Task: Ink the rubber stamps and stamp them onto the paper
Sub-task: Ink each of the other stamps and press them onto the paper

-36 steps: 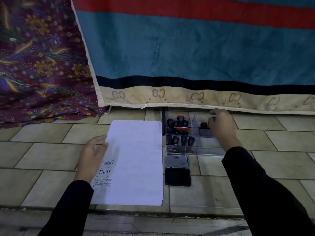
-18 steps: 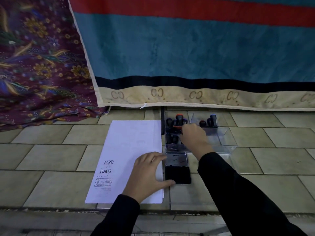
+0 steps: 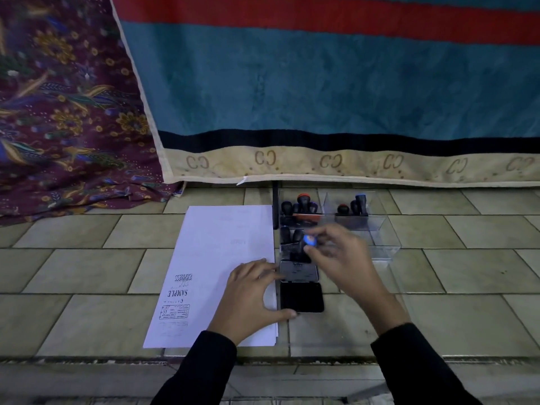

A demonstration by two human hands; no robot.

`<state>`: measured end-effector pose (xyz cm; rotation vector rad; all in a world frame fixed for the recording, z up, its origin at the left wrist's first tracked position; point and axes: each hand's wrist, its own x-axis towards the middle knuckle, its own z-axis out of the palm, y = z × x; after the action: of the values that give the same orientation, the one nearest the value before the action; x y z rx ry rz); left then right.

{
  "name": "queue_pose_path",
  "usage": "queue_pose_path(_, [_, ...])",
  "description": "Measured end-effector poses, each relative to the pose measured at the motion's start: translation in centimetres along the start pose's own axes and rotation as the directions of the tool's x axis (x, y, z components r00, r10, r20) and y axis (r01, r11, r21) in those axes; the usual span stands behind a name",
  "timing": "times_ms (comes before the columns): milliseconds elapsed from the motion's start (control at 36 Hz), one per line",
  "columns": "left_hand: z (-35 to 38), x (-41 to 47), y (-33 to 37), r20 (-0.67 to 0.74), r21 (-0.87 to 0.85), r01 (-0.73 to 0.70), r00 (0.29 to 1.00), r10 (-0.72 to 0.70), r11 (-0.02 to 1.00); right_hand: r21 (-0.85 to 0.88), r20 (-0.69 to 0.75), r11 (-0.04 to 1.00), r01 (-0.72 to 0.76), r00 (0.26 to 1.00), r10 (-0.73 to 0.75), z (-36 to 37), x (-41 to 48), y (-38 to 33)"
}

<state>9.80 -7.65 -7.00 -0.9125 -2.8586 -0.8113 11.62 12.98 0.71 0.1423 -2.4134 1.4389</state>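
The blue-capped stamp (image 3: 309, 240) sits in the pinch of the right hand (image 3: 342, 258), thumb and fingertips closed on its top, raised just above the hinged lid (image 3: 298, 271) of the open ink pad (image 3: 301, 298). Hand and stamp are both smeared by motion blur, so which way the rubber face points cannot be told; if it is turned, the print would likely come out crooked against the marks already near the sheet's close end. A pinch this high on the handle looks loose, and a slip here could drop the stamp onto the lid or the tiled floor (image 3: 87, 317). The left hand (image 3: 251, 293) lies spread and nearly flat over the right edge of the paper (image 3: 216, 258), holding nothing, its thumb at the pad's near corner. That brace matters: without it, a firm press could skate the light case sideways or ink the stamp unevenly, and ink on those fingers could smudge the sheet. Behind, more stamps (image 3: 302, 204) stand crowded in the clear tray (image 3: 385, 249), where a careless return could topple them.
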Motion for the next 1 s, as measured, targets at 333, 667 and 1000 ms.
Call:
queue_pose_path(333, [0.1, 0.0, 0.0, -0.005, 0.019, 0.008, 1.0, -0.008, 1.0, -0.204, 0.12, 0.969, 0.139, 0.986, -0.117, 1.7, -4.7, 1.5])
queue_pose_path(667, [0.1, 0.0, 0.2, 0.004, 0.0, 0.017, 1.0, -0.017, 1.0, -0.246, 0.027, 0.958, 0.145, 0.989, -0.143, 2.6, -6.0, 1.4])
queue_pose_path(1000, [-6.5, -1.9, -6.3, -0.364, -0.317, 0.173, 0.886, -0.288, 0.933, -0.069, 0.006, 0.993, 0.096, 0.995, -0.096, 6.8, -1.3, -1.8])
